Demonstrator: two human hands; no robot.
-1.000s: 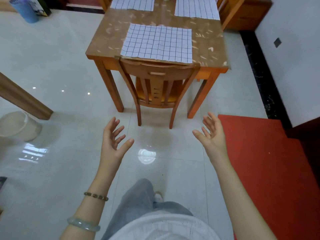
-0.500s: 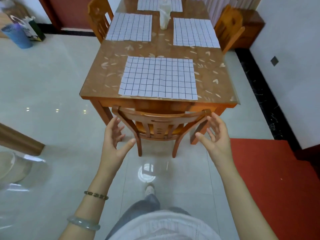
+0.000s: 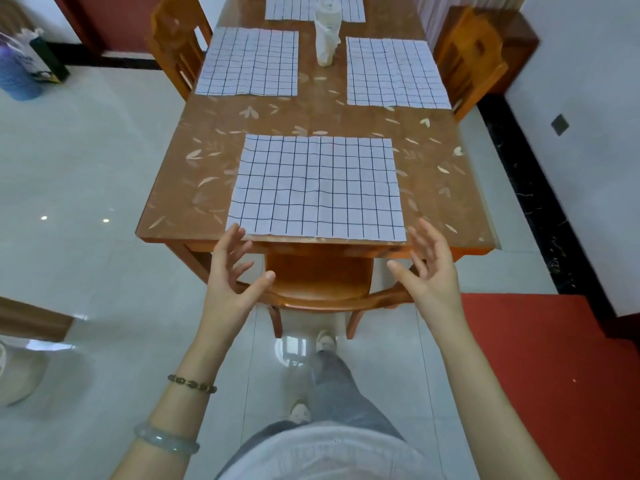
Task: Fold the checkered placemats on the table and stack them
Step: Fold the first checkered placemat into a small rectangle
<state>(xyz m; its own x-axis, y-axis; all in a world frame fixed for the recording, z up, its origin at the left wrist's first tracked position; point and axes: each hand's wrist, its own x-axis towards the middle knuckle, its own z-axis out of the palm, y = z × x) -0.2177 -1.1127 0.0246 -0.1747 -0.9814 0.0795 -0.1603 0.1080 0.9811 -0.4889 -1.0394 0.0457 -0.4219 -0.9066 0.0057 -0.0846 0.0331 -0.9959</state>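
**Desk:** What's your left side doing?

**Operator:** My left hand (image 3: 232, 271) hangs in the air, fingers straight and spread, thumb out, holding nothing. Its fingertips reach the near left corner of the nearest placemat (image 3: 318, 188). From up here I can't tell whether they touch the cloth.

**Desk:** And that mat?

**Operator:** It lies flat and unfolded on the surface (image 3: 180, 188), just ahead of both hands and between them. Its near edge runs along the rim. A chair (image 3: 318, 275) is tucked in below my palms.

**Desk:** Right side?

**Operator:** My right hand (image 3: 429, 268) is much the same: open, fingers loosely spread, empty, with its fingertips just beside the near right corner.

**Desk:** Which step is that, then?

**Operator:** The very start, I'd say: the reach for the first mat. Nothing is folded and nothing is stacked. Farther ahead a second placemat (image 3: 249, 62) lies beyond the left hand and a third placemat (image 3: 311, 8) sits at the far end. A white bottle (image 3: 325, 36) stands past the gap between the hands, and a fourth placemat (image 3: 394, 72) lies beyond the right hand. All three are flat.

**Desk:** What does the next move ask of you?

**Operator:** I need a fingertip pinch on each near corner, both at once. Then I lift and carry that edge away from me to meet the far edge squarely. The cloth looks thin, so I expect it to sag between the hands unless I hold it taut.
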